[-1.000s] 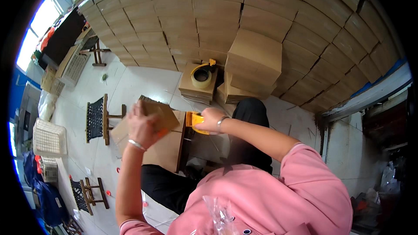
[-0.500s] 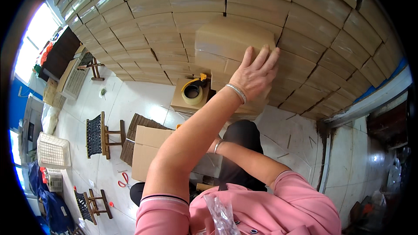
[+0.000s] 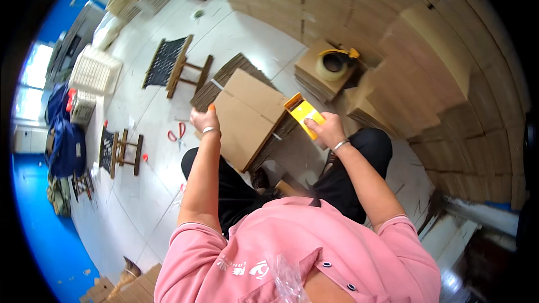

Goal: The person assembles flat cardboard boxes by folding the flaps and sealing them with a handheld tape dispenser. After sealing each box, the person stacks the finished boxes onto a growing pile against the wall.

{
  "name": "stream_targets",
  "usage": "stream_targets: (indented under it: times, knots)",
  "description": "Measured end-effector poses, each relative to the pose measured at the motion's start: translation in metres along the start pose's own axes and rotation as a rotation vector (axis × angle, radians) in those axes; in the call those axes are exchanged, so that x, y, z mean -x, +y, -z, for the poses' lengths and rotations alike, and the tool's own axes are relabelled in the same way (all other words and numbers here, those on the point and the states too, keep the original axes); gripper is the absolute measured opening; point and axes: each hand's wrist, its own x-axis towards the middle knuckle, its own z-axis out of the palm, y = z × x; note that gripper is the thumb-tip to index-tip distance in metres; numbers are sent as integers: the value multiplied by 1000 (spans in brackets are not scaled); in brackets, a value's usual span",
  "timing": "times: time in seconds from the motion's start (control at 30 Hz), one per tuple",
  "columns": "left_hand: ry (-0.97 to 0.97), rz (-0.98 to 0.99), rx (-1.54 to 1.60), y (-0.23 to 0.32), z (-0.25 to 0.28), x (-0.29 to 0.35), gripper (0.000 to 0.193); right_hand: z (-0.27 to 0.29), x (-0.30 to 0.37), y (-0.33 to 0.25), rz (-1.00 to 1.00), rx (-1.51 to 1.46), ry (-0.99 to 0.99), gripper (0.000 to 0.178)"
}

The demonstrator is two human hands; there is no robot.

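My right hand [image 3: 329, 129] is closed round a yellow tape dispenser [image 3: 304, 115], held slantwise at the right edge of a pile of flat cardboard cartons [image 3: 244, 115]. The pile lies on the floor ahead of my knees, its top sheet folded flat and brown. At the pile's left edge is my left hand [image 3: 204, 120], with its fingers curled in and an orange cover on one fingertip. Whether those fingers grip the cardboard cannot be made out. Beyond the right hand, a roll of tape in a second yellow dispenser [image 3: 332, 64] sits on a small stack of cardboard [image 3: 314, 70].
Stacked cardboard boxes [image 3: 359, 0] form a wall at the far right. Red-handled scissors [image 3: 177, 134] lie on the tiles left of the pile. Folding stools [image 3: 168, 64] and a white plastic basket [image 3: 94, 70] stand further left, with a blue bag [image 3: 67, 140] beside them.
My left hand has left the box on the stacked wall and come down left to the flat cartons. The tape dispenser in my right hand now shows. The view has swung left and down.
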Motion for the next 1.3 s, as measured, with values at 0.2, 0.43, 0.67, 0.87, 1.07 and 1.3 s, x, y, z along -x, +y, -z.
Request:
stream_targets:
  times: [0.2, 0.43, 0.67, 0.87, 1.07, 1.3]
  knots:
    - [-212, 365, -231, -77, 8, 13, 77, -36, -11, -20, 65, -98, -23, 39]
    - [-235, 600, -116, -66, 3, -16, 77, -67, -28, -24, 86, -74, -80, 38]
    - [-166, 486, 143, -74, -5, -8, 78, -90, -32, -20, 8, 46, -196, 39]
    - [-184, 626, 163, -92, -14, -10, 67, -107, -29, -10, 9, 2, -237, 42]
    - [-532, 789, 400, -94, -7, -5, 35, -94, -22, -19, 28, -53, -198, 41]
    - [-192, 427, 803, -65, 42, -21, 17, -1, 15, -85, -235, -602, -237, 41]
